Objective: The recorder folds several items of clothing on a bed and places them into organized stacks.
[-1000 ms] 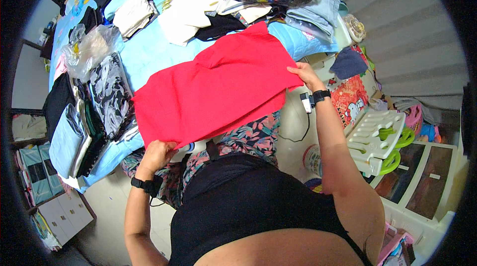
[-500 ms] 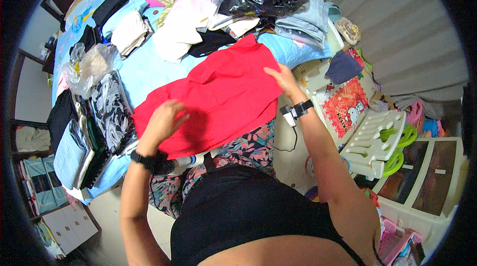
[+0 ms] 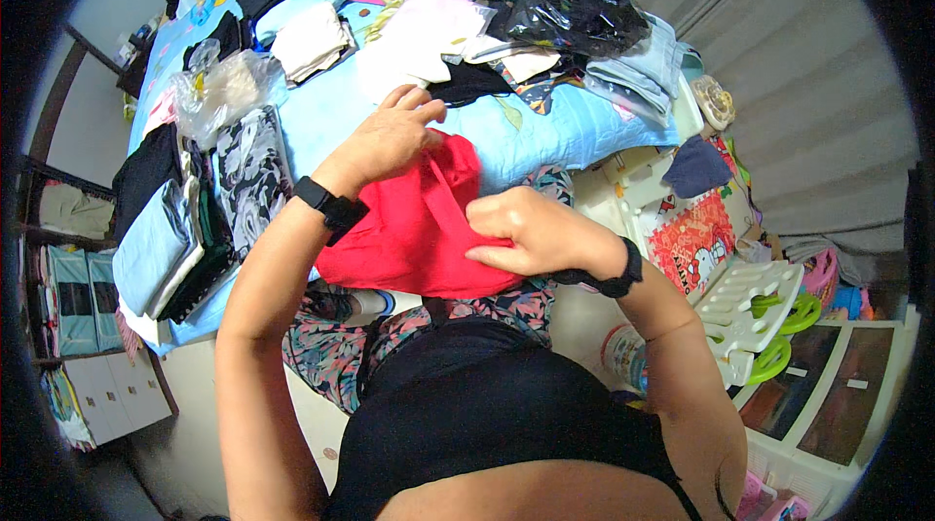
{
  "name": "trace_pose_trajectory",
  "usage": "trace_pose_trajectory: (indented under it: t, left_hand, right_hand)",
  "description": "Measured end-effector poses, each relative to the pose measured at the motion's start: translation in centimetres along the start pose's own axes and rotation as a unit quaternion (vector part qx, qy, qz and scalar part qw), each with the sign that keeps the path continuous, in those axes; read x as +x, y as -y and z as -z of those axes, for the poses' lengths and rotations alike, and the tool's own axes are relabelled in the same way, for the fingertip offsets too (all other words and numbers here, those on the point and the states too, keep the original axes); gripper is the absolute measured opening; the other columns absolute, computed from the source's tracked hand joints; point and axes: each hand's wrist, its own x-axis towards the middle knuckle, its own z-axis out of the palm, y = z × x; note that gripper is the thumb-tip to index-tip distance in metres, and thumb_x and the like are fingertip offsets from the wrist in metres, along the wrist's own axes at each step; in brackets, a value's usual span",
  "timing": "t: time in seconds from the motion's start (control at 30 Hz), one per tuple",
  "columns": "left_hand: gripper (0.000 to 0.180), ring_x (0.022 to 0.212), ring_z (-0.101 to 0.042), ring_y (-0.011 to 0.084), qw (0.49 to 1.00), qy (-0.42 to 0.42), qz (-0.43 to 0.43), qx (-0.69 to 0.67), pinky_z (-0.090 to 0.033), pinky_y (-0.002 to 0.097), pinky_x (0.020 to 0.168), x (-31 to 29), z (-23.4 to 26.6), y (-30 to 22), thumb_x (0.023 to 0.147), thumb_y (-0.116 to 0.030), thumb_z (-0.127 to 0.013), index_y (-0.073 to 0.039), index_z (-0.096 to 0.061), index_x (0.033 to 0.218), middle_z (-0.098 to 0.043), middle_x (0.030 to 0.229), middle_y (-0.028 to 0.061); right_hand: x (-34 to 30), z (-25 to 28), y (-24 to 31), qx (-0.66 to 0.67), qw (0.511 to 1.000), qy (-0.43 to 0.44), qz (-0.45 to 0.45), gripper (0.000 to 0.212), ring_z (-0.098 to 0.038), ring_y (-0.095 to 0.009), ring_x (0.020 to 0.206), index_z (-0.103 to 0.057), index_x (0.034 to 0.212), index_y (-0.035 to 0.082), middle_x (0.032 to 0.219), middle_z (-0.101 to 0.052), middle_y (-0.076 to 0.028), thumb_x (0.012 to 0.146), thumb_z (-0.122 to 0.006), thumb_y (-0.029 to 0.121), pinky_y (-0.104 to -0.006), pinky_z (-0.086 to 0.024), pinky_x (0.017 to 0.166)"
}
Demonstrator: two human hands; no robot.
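Observation:
A red cloth garment lies bunched and folded over itself across my lap and the bed's near edge. My right hand is closed on its right side, with the curled fingers and thumb pressing the fabric. My left hand hovers at the garment's far edge, its fingers loosely bent and apart; the palm side is hidden. Left of the garment stands a row of folded clothes, with a black-and-white patterned piece and a light blue piece.
White clothing, a shiny black plastic bag and folded jeans lie on the light blue bedspread. A clear plastic bag rests at the left. On the right are a white slotted plastic rack and drawers.
The spread-out red garment is now gathered and folded into a smaller bundle. My right hand has moved left with its side, and my left hand has moved up to the far edge.

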Motion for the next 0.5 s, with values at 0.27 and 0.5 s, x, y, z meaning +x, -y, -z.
trace_pose_trajectory:
  t: [0.27,0.5]
  left_hand:
    - [0.017,0.11,-0.049,0.0319,0.999,0.0,0.016,-0.035,-0.042,0.0432,0.096,-6.7,7.5,-4.5,0.069,-0.012,-0.067,-0.009,-0.064,0.085,-0.056,0.117,0.0075]
    - [0.016,0.082,-0.054,0.0152,0.994,0.043,-0.094,0.032,-0.045,0.03,0.07,-11.5,12.0,-12.3,0.076,-0.02,-0.055,-0.014,-0.054,0.09,-0.057,0.097,-0.0003]
  right_hand:
    - [0.3,2.6,2.7,-0.02,0.999,0.026,-0.004,0.011,-0.059,-0.036,0.072,-0.056,0.074,-0.001,0.076,-0.057,-0.016,0.075,-0.062,0.008,-0.0423,-0.048,0.063]
    - [1.1,7.5,4.1,-0.11,0.993,-0.037,0.008,0.017,-0.063,-0.031,0.071,-0.065,0.081,0.0,0.079,-0.062,-0.014,0.065,-0.061,0.003,-0.036,-0.05,0.063]
